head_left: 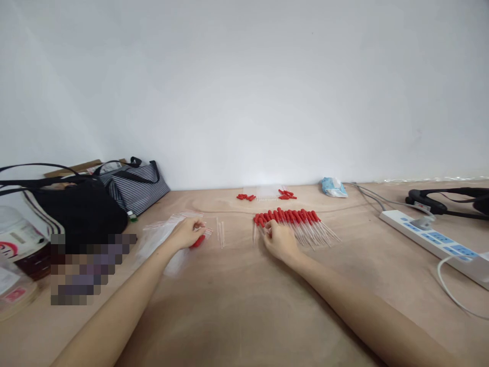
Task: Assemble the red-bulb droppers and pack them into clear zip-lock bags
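On the wooden table lies a row of clear droppers with red bulbs. My right hand rests at the row's left end, its fingers curled on one or two of the droppers. My left hand lies on a small clear zip bag with red-bulbed droppers inside, fingers closed on its top. Between the hands lie two clear dropper tubes without bulbs. More clear zip bags are stacked under and left of my left hand.
Loose red bulbs and clear tubes lie near the wall. A blue wipes pack, a white power strip with cables and a black headset are at the right. A black bag, striped bag and jars stand left.
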Motion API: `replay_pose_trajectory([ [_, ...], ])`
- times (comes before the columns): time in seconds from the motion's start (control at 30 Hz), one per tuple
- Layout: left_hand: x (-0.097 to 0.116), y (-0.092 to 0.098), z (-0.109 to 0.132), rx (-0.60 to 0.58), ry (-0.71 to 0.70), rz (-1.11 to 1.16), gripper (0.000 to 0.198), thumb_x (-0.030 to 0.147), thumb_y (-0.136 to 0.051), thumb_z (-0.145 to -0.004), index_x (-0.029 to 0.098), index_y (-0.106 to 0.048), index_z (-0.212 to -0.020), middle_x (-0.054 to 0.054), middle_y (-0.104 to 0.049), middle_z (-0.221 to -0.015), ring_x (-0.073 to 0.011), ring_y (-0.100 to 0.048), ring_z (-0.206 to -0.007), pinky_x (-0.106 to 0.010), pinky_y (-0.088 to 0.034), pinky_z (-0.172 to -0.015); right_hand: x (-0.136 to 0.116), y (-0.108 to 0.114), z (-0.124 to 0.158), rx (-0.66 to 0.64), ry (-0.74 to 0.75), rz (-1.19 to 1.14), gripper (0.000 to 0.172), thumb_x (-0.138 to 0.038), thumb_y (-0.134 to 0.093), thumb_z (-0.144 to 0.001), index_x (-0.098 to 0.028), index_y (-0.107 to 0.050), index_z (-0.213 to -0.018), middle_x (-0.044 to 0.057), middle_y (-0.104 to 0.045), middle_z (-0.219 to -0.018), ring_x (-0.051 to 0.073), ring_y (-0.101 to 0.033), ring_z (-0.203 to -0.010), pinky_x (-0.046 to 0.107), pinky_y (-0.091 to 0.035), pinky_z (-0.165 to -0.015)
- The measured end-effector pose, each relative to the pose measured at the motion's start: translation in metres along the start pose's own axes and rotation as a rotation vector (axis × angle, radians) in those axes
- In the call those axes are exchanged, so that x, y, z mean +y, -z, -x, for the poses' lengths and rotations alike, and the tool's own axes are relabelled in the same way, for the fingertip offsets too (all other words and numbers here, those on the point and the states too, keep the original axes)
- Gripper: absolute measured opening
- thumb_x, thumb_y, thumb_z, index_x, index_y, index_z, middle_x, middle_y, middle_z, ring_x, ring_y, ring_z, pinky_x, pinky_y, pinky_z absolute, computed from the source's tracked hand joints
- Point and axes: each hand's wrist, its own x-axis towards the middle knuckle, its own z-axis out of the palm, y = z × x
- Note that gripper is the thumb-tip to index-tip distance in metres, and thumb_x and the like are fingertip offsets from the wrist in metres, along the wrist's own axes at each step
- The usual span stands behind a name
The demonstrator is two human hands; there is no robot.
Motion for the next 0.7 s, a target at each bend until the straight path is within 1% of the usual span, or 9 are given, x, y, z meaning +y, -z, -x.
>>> replay_pose_trajectory([
  [0.1,-0.008,0.002,0.002,-0.087,0.043,0.04,0.017,0.03,-0.057,-0.06,0.017,-0.059,-0.07,-0.001,-0.06,-0.069,-0.017,-0.056,-0.06,-0.025,-0.04,-0.056,-0.006,-0.003,-0.004,-0.046,-0.06,0.048,0.02,-0.019,-0.045,-0.075,-0.015,-0.055,-0.092,0.008,-0.065,-0.081,0.022,-0.06,-0.078,0.028,-0.035,-0.063],
  [0.27,-0.012,-0.002,0.004,-0.17,0.084,0.091,0.021,0.025,-0.063,-0.05,0.017,-0.058,-0.069,0.001,-0.059,-0.068,-0.0158,-0.055,-0.06,-0.022,-0.038,-0.053,-0.009,-0.002,-0.012,-0.052,-0.095,0.114,0.02,-0.019,-0.043,-0.077,-0.014,-0.055,-0.092,0.011,-0.065,-0.084,0.023,-0.059,-0.082,0.03,-0.035,-0.066],
  [0.33,-0.014,-0.004,0.003,-0.177,0.103,0.107,0.02,0.024,-0.063,-0.05,0.017,-0.056,-0.068,0.001,-0.059,-0.066,-0.0161,-0.055,-0.06,-0.023,-0.038,-0.053,-0.011,-0.002,-0.013,-0.021,-0.055,0.136,0.02,-0.019,-0.042,-0.078,-0.013,-0.056,-0.09,0.011,-0.064,-0.087,0.023,-0.059,-0.085,0.031,-0.035,-0.07],
  [0.4,-0.015,-0.006,0.002,-0.192,0.119,0.134,0.019,0.025,-0.061,-0.051,0.017,-0.055,-0.068,0.001,-0.059,-0.062,-0.0158,-0.055,-0.057,-0.023,-0.038,-0.052,-0.019,-0.003,-0.012,0.013,0.035,0.136,0.019,-0.019,-0.041,-0.078,-0.014,-0.056,-0.088,0.012,-0.063,-0.091,0.022,-0.057,-0.088,0.031,-0.035,-0.074],
  [0.43,-0.016,-0.007,0.002,-0.204,0.125,0.149,0.019,0.025,-0.06,-0.052,0.017,-0.054,-0.068,0.002,-0.059,-0.06,-0.0156,-0.055,-0.055,-0.023,-0.038,-0.05,-0.025,-0.005,-0.012,0.012,0.087,0.118,0.019,-0.019,-0.041,-0.078,-0.014,-0.057,-0.088,0.012,-0.062,-0.092,0.022,-0.056,-0.09,0.031,-0.035,-0.075],
  [0.5,-0.016,-0.009,0.002,-0.218,0.131,0.178,0.019,0.028,-0.06,-0.053,0.017,-0.054,-0.068,0.002,-0.058,-0.056,-0.0155,-0.055,-0.052,-0.023,-0.037,-0.048,-0.043,-0.011,-0.013,-0.043,0.149,0.04,0.019,-0.018,-0.041,-0.078,-0.014,-0.057,-0.088,0.012,-0.061,-0.093,0.021,-0.056,-0.09,0.029,-0.037,-0.074],
  [0.53,-0.016,-0.01,0.002,-0.217,0.132,0.189,0.02,0.03,-0.061,-0.053,0.017,-0.054,-0.068,0.002,-0.058,-0.055,-0.0154,-0.054,-0.051,-0.023,-0.037,-0.048,-0.054,-0.015,-0.015,-0.083,0.145,-0.014,0.02,-0.019,-0.041,-0.078,-0.014,-0.057,-0.089,0.012,-0.061,-0.094,0.021,-0.056,-0.09,0.029,-0.038,-0.073],
  [0.6,-0.014,-0.011,0.003,-0.203,0.126,0.212,0.024,0.032,-0.063,-0.051,0.017,-0.054,-0.067,0.003,-0.057,-0.055,-0.0151,-0.054,-0.051,-0.023,-0.037,-0.048,-0.076,-0.023,-0.019,-0.147,0.063,-0.119,0.023,-0.022,-0.042,-0.078,-0.013,-0.055,-0.095,0.013,-0.06,-0.095,0.022,-0.057,-0.089,0.029,-0.041,-0.07],
  [0.7,-0.01,-0.014,0.004,-0.179,0.094,0.263,0.029,0.035,-0.066,-0.049,0.017,-0.055,-0.069,0.002,-0.057,-0.059,-0.0152,-0.054,-0.055,-0.023,-0.039,-0.049,-0.102,-0.036,-0.028,-0.174,0.012,-0.177,0.029,-0.024,-0.044,-0.078,-0.009,-0.051,-0.102,0.017,-0.059,-0.098,0.025,-0.058,-0.09,0.033,-0.043,-0.069],
])
